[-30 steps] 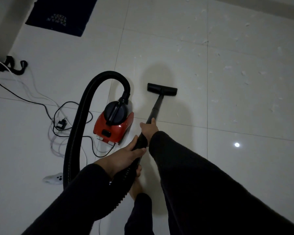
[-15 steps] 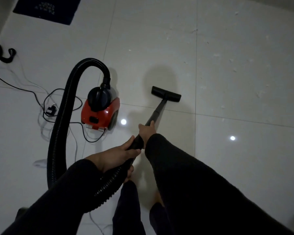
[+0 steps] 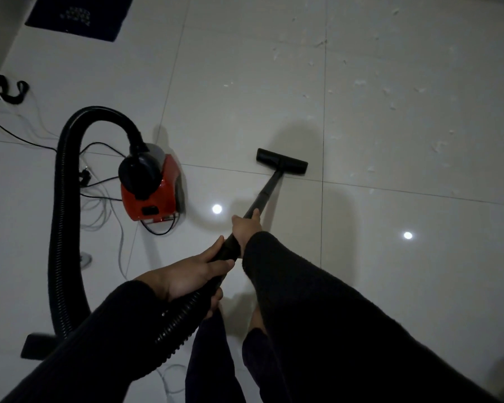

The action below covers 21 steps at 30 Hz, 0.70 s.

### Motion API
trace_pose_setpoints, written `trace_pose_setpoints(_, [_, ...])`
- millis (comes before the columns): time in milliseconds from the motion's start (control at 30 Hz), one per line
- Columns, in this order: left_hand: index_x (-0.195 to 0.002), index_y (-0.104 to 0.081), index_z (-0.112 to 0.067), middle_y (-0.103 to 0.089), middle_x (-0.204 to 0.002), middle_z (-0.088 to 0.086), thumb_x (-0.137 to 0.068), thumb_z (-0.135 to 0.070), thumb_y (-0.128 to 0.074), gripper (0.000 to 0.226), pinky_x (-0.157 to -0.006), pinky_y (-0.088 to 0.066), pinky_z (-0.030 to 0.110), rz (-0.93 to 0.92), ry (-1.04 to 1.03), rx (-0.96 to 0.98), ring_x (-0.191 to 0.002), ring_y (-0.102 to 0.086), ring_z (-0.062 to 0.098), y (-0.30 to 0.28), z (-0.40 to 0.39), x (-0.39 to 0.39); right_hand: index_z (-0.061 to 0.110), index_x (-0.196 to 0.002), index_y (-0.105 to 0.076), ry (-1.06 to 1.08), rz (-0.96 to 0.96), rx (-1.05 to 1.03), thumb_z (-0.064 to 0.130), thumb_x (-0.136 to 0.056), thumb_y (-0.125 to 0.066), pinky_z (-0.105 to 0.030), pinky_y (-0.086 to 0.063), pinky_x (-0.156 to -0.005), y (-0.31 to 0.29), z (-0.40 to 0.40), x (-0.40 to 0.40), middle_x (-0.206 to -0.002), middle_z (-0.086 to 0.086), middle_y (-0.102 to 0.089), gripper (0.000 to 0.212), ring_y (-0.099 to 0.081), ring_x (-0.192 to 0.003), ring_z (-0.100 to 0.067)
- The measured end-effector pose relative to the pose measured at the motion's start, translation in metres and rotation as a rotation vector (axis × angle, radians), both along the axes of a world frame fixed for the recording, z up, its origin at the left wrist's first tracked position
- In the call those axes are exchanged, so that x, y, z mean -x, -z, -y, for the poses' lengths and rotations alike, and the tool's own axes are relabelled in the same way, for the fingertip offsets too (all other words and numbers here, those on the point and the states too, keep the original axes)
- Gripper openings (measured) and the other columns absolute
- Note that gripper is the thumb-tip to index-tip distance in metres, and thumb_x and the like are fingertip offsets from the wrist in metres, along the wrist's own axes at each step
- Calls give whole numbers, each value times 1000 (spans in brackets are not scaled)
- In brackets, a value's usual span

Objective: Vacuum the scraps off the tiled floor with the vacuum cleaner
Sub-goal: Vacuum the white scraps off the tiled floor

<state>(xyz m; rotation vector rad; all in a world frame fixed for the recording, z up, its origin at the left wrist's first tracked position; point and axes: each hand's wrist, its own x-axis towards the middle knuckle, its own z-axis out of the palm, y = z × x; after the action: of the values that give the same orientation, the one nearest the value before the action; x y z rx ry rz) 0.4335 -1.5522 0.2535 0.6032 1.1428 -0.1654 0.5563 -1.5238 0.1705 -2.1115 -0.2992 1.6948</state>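
On tiled floor [image 3: 390, 257], fingers [image 3: 224, 261] wrap wand [image 3: 266, 191].

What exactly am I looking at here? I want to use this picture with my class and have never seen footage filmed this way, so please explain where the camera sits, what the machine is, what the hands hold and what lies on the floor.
The camera sits on a person's head, looking down at their own arms. The left hand grips the top of the ribbed hose, and the right hand grips the black wand. The wand ends in a flat floor nozzle resting on the tiled floor. The hose loops back to the red vacuum cleaner, with cables beside it. Pale scraps are scattered ahead and to the right of the nozzle. A dark mat lies at the top left.
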Motion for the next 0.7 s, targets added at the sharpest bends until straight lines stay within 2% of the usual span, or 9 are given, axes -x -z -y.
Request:
trace_pose_setpoints(167, [-145, 3, -53, -46, -63, 12, -98, -28, -47, 73, -40, -47, 24, -23, 13, 0, -44, -48, 17, 8, 7, -16, 29, -154, 4, 11, -61, 74, 16, -101, -40, -46, -45, -103, 4, 3, -14, -155, -13, -28, 70, -51, -121, -34])
trace_pose_setpoints(300, [-145, 3, -53, -45, -63, 12, -98, -27, -46, 72, -40, -46, 24, -21, -5, -12, -43, -48, 17, 10, 4, -33, 23, -154, -3, 5, -20, 12, 19, -98, -44, -44, -37, -109, 13, 1, -29, -151, -17, -34, 68, -44, -130, -35])
trace_pose_setpoints(433, [-144, 3, -54, -48, -62, 13, -98, -28, -47, 73, -40, -47, 24, -28, -3, -15, -43, -51, 17, 15, -6, -50, 32, -153, 6, 7, -57, 75, 18, -100, -40, -43, -45, -103, 14, -13, -49, -153, -14, -32, 71, -53, -119, -32])
trace_pose_setpoints(567, [-144, 2, -54, -50, -59, 11, -99, -26, -45, 72, -40, -47, 24, -18, -17, -17, -41, -52, 17, 24, -21, -69, 32, -154, 9, -2, -27, 89, 21, -102, -39, -39, -43, -97, 21, -31, -71, -148, -17, -39, 71, -53, -120, -32])
trace_pose_setpoints(633, [-143, 1, -56, -51, -58, 11, -99, -27, -45, 71, -41, -47, 25, -11, -18, -17, -41, -52, 17, 33, -30, -77, 30, -154, 8, -18, -9, 74, 23, -101, -40, -39, -41, -99, 30, -41, -79, -149, -17, -38, 71, -50, -124, -34])
trace_pose_setpoints(700, [-142, 0, -58, -51, -58, 10, -99, -27, -45, 70, -41, -47, 26, -7, -27, -6, -42, -51, 18, 42, -42, -84, 25, -154, 1, -46, 29, 26, 23, -99, -42, -44, -36, -110, 39, -52, -84, -153, -17, -32, 70, -42, -132, -36])
